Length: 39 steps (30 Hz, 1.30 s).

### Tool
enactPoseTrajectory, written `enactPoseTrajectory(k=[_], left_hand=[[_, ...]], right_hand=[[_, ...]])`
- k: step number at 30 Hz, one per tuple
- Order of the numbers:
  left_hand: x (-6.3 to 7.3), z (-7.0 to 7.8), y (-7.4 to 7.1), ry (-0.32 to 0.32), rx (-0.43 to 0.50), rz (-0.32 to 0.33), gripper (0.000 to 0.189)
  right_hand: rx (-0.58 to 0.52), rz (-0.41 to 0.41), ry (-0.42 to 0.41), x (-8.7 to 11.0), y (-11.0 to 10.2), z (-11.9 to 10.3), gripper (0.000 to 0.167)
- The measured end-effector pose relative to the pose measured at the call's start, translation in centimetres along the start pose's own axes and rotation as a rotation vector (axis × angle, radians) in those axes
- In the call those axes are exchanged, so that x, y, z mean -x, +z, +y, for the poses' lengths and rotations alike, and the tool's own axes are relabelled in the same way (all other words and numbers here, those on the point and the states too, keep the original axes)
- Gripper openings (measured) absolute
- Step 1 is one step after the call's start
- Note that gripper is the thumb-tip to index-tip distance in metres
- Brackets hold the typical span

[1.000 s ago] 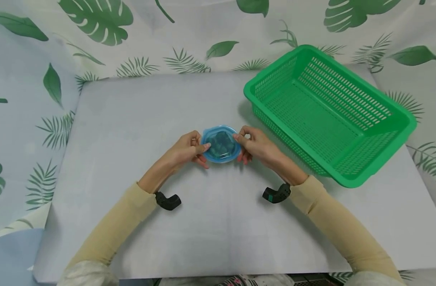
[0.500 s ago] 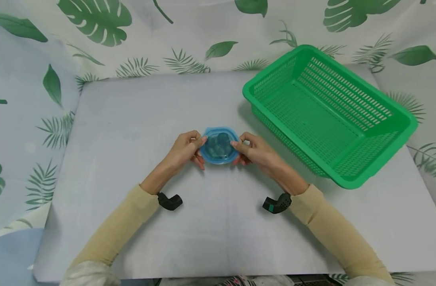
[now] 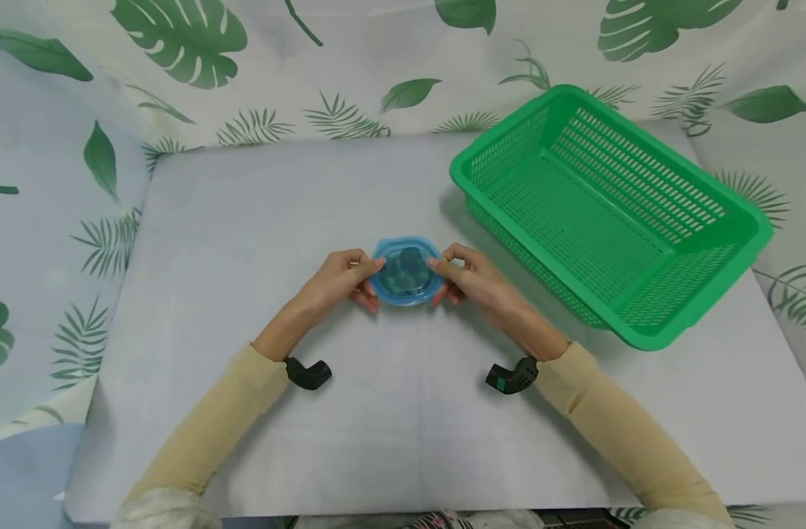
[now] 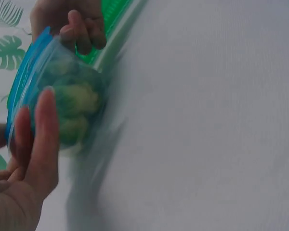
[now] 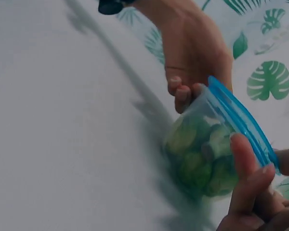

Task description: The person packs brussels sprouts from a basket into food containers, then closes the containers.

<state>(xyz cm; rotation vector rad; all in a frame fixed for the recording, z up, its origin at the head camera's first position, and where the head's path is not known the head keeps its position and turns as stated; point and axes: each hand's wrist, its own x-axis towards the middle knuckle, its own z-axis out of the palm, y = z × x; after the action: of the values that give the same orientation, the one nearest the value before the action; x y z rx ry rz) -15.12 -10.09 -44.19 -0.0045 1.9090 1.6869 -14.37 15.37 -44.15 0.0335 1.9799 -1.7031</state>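
Note:
A small clear plastic food container (image 4: 79, 91) with a translucent blue lid (image 3: 405, 271) is between my two hands near the middle of the table. Through its wall show several round green and pale pieces (image 5: 197, 166) that look like small leafy vegetables. My left hand (image 3: 339, 278) pinches the left side of the rim, thumb on the lid and fingers below it. On the opposite side my right hand (image 3: 472, 275) pinches the rim the same way. In the wrist views the lid sits along the rim all round what shows.
A large green plastic basket (image 3: 617, 334) with slotted walls stands at the back right, close to my right forearm. The table (image 3: 244, 198) has a pale cloth cover. A leaf-print curtain (image 3: 277, 66) hangs behind it.
Over the last second both hands have shifted slightly with the container, and the left thumb has drawn back toward the lid's edge. In the last half second almost nothing moves.

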Motion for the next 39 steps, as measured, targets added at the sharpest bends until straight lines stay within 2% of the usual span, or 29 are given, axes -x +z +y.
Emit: enactPoseTrajectory(k=[4,10,15,20,23,27,33,36,39], left_hand=[[-0.2,0.1,-0.4,-0.004,-0.032,-0.034,0.027],[-0.8,0.1,0.0,0.056,-0.036,0.004,0.035],[-1.1,0.2,0.1,0.056,-0.038,0.019,0.044],[-1.4,0.4,0.4,0.074,-0.068,0.035,0.046],[-1.7,0.2,0.7,0.077,-0.091,0.052,0.054],[-1.9,0.0,0.8,0.065,-0.106,0.064,0.065],[-1.9,0.2,0.3,0.009,-0.090,0.048,0.066],[-1.7,0.2,0.1,-0.033,-0.084,0.022,0.068],[-1.1,0.1,-0.1,-0.066,-0.081,-0.044,0.068]], right_hand=[[0.013,-0.022,0.015,-0.1,-0.4,-0.1,0.026],[0.014,-0.061,0.032,0.2,-0.6,-0.5,0.019],[0.001,-0.060,0.058,0.5,-0.6,-0.5,0.019],[-0.083,-0.035,0.068,1.0,-0.2,-0.1,0.016],[-0.156,-0.035,0.068,1.3,0.4,0.2,0.017],[-0.215,0.007,0.056,1.6,1.3,0.5,0.019],[-0.223,0.077,0.065,1.5,1.9,0.4,0.019],[-0.196,0.081,0.066,1.3,1.7,0.6,0.019],[-0.156,0.090,0.047,1.0,1.1,0.9,0.021]])
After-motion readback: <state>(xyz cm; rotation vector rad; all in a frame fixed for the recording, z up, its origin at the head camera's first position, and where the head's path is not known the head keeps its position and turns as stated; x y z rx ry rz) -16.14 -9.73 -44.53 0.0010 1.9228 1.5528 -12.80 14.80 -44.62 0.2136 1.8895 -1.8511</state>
